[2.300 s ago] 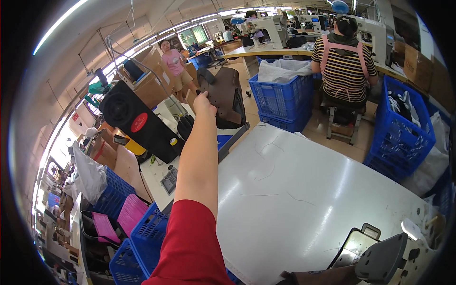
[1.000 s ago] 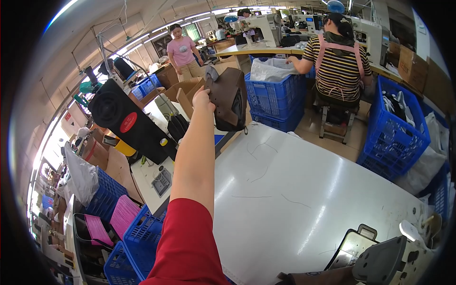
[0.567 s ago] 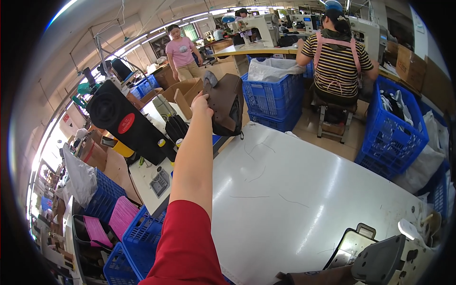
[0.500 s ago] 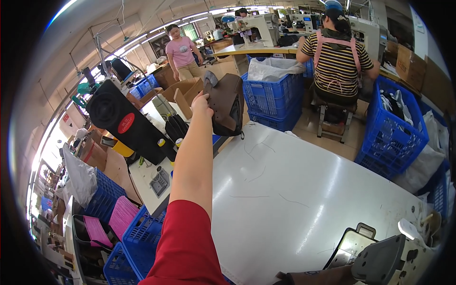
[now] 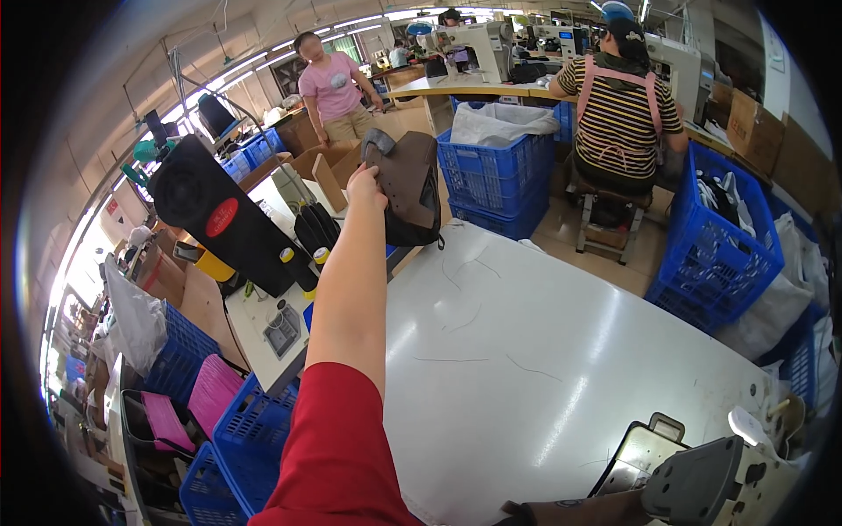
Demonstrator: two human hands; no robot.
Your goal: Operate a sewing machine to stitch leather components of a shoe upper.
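My left arm, in a red sleeve, stretches far forward past the left edge of the white table. At its end my left hand is closed on the edge of a brown shoe upper with a grey part at the top and a dark inner side. The upper is held up just beyond the table's far left corner, a small black loop hanging from its lower end. My right hand is out of view. A brown piece lies by the grey sewing machine head at the lower right.
Loose threads lie on the table. A black speaker stands on a side bench to the left. Blue crates stand at the left, far side and right. A seated person works ahead; another person stands farther left.
The view has shifted slightly, so most things sit a little farther left. My left hand still holds the shoe upper out at the far corner. The standing person's head has turned.
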